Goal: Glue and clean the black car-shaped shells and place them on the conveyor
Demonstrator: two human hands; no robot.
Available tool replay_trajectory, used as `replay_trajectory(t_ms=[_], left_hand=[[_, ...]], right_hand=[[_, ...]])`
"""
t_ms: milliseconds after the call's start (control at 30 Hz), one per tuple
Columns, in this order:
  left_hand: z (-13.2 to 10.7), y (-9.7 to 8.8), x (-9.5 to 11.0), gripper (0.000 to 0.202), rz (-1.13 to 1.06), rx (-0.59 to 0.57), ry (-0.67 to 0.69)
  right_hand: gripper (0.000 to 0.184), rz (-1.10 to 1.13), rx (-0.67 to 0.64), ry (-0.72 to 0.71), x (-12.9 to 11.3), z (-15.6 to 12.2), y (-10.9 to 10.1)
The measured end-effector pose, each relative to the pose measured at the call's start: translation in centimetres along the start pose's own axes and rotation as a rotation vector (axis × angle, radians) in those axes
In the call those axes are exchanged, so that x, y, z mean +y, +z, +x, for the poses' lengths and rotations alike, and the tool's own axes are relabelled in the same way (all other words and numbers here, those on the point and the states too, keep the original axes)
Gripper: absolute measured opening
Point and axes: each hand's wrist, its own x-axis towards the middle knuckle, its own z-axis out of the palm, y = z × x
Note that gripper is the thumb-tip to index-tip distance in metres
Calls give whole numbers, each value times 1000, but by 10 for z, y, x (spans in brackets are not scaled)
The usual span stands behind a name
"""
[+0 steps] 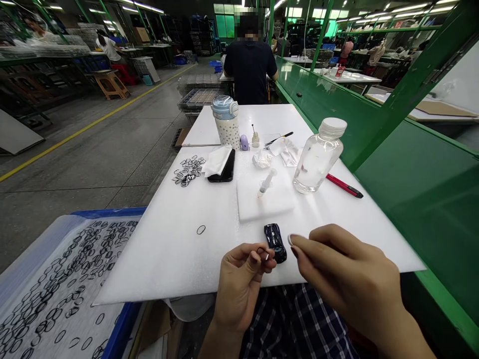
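My left hand is closed in a pinch on a small black ring at the near edge of the white table. A dark glossy oval part lies on the table just beyond that pinch. My right hand hovers right of the part, fingers curled, fingertips almost touching it; nothing shows in it. One loose black ring lies to the left. A syringe rests on a white pad farther back.
A clear bottle, a red pen, a phone, a pile of rings, a spotted cup and tissues stand behind. A blue tray full of rings is at the left. A green partition runs along the right. A person in black sits ahead.
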Motion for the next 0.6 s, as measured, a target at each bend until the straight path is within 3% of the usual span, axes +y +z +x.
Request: replay_trajectory(t_ms=[233, 300, 367, 467, 533, 600], left_hand=[[-5, 1, 9, 19, 145, 38, 10], [-4, 3, 14, 17, 377, 100, 115], [-1, 4, 15, 13, 712, 154, 310], [6, 2, 11, 14, 1129, 35, 582], [9, -1, 5, 19, 1283, -95, 686], [11, -4, 0, 21, 1384, -148, 741]], right_hand=[[16, 198, -18, 154, 16, -17, 13], [16, 256, -33, 249, 25, -24, 19], [16, 314, -48, 348, 32, -30, 26], [16, 405, -83, 434, 37, -33, 39], [17, 437, -102, 452, 36, -32, 45], [17, 440, -134, 460, 35, -32, 48]])
